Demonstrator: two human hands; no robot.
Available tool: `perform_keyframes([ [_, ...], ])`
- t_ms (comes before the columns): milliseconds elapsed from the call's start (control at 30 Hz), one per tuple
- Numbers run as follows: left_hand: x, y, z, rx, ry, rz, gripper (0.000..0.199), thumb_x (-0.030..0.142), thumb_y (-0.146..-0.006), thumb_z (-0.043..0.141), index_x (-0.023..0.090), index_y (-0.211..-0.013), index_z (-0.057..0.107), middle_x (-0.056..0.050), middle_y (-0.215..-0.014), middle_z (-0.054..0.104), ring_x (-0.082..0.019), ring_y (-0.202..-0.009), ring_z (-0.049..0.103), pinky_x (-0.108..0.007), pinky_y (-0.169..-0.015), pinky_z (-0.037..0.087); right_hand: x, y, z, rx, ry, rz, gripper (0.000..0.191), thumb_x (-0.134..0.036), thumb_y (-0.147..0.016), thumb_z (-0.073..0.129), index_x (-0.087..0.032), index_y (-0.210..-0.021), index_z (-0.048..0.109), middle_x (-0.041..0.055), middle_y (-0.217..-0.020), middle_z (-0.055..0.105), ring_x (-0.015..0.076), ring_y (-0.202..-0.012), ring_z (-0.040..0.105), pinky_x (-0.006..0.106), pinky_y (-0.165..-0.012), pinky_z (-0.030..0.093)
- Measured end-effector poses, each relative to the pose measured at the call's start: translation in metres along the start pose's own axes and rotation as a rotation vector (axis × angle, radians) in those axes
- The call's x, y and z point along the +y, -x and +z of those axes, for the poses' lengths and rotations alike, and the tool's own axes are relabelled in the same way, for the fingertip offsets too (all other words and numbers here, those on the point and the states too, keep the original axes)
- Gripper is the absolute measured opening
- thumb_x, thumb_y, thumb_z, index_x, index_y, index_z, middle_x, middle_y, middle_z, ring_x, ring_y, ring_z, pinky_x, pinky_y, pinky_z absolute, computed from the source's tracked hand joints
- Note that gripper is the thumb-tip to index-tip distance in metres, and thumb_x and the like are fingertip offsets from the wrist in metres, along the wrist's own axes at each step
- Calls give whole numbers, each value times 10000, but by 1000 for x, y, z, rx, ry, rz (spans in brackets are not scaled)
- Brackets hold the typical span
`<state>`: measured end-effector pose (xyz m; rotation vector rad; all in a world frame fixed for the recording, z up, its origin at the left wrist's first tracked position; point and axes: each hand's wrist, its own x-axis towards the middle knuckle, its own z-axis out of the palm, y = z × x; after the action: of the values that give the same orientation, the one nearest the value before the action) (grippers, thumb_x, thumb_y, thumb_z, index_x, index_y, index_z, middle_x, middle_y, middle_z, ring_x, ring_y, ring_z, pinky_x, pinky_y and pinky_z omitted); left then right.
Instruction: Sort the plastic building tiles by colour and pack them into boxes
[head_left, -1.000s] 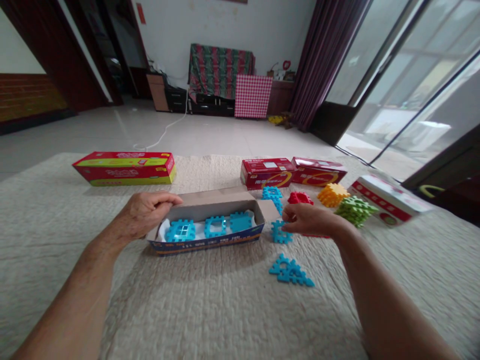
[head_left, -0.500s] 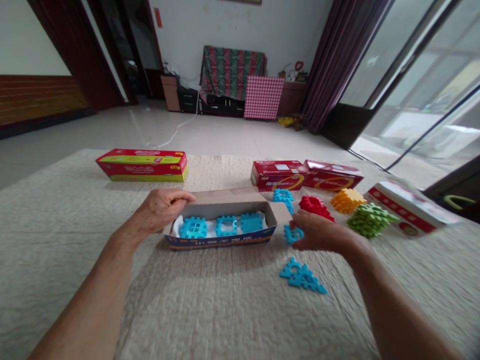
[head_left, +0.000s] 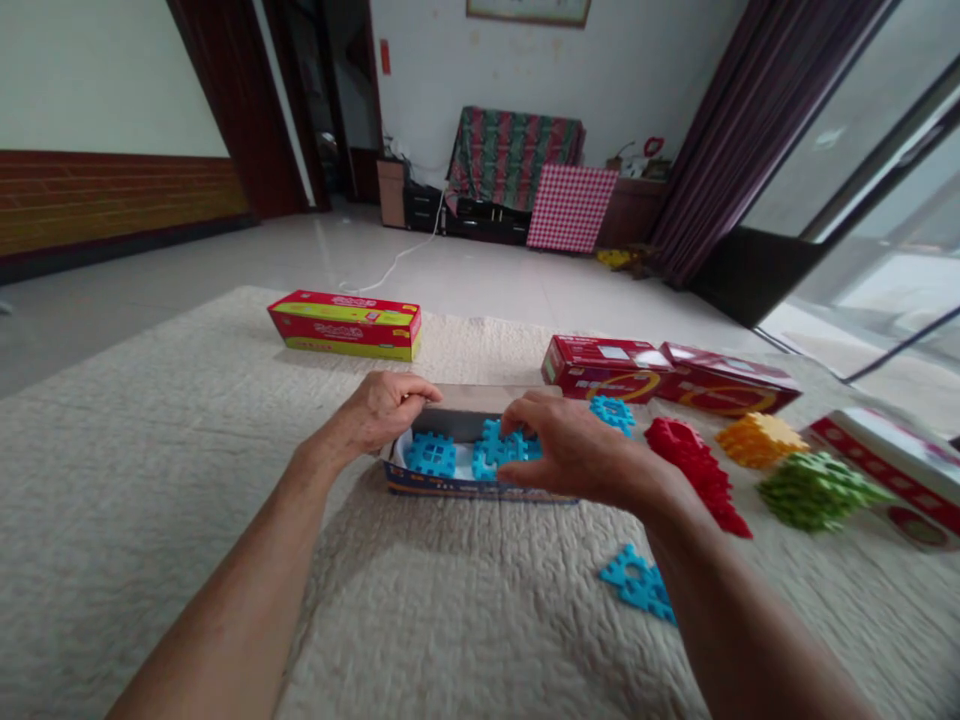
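Observation:
An open cardboard box [head_left: 480,490] with a dark blue printed front sits before me, lined with white material. My left hand [head_left: 386,408] pinches its raised back flap [head_left: 487,397] near the left end. Over the box's right half, my right hand [head_left: 559,440] grips a blue interlocking plastic tile [head_left: 491,438] between thumb and fingers. Another blue tile [head_left: 431,455] with a window pattern lies inside at the left. The box's right end is hidden behind my right hand. On the cover in front of my right forearm lie joined blue pieces [head_left: 639,582], partly covered by it.
Beyond the box are a red-and-yellow carton [head_left: 345,328] at left and two dark red cartons [head_left: 611,368] at right. Stacks of red [head_left: 686,460], yellow [head_left: 759,438] and green tiles [head_left: 814,490] lie at right, near a white-and-red carton [head_left: 900,470]. A blue tile [head_left: 613,412] lies behind my right wrist.
My right hand has moved left from beside the box to above it, carrying a blue tile. My left hand keeps hold of the flap. The camera view has turned left.

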<state>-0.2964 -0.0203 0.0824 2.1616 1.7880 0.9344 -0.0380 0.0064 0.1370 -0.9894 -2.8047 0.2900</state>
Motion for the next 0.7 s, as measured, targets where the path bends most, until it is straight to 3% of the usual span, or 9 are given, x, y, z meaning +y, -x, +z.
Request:
perform_keyframes([
  [400,2,0,0,8,-4,6,332,109,-751,466,198,-870,764,-15,-882,771,-156,-802,702,-283,-810,545,-1,-10,10,-16,33,36,309,-307,-718,705,-184,-999,667,75,-1005,656,201,-877,610,303,-741,436],
  [700,-1,0,2,-2,-18,25,337,147,-778,450,201,-894,762,-15,-912,770,-159,-817,701,-285,-814,542,10,0,4,82,-30,53,231,-283,-740,685,-167,-936,650,72,-962,653,163,-774,606,287,-684,446],
])
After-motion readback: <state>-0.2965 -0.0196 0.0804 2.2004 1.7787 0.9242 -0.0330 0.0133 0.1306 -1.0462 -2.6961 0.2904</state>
